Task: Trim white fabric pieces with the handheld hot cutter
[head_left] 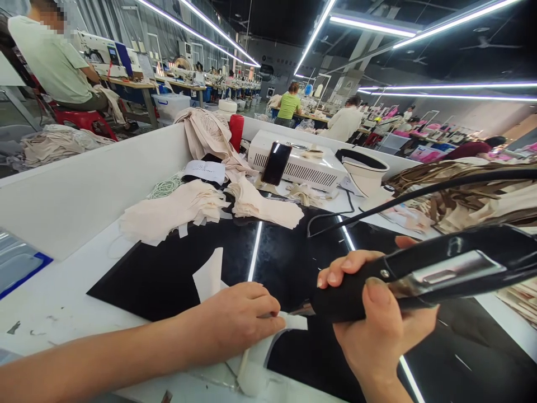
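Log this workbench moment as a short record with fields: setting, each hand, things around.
setting: garment workshop, white table with a black glossy mat
left hand: presses a small white fabric piece on the mat
right hand: holds a black corded tool
around: beige fabric stacks, phone leaning on a white machine

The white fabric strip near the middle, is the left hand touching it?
Touching. The head view shows the left hand with fingertips pressed on the white fabric strip, no gap between them.

Black iron point(419, 274) held level; white strip point(293, 321) flat.
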The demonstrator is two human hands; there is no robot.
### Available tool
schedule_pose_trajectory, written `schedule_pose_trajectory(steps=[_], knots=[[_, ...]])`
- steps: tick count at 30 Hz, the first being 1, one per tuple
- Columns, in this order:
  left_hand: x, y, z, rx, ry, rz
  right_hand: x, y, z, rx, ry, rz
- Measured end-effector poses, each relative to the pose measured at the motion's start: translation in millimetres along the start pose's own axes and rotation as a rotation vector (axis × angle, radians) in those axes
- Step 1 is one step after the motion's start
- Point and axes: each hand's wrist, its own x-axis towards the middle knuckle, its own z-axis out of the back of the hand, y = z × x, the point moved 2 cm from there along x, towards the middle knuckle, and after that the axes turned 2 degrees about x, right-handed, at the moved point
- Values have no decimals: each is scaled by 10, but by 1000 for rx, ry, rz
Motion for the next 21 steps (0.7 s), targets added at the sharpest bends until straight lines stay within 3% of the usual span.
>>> schedule_pose_trajectory(steps=[5,11,21], knots=[[-5,5,-4,10,-14,-4,6,24,11,-18,7,-15],[-15,7,-4,7,-31,-10,38,79,98,-38,-78,14],[-16,13,19,-6,-47,-8,36,77,115,-39,-51,15]])
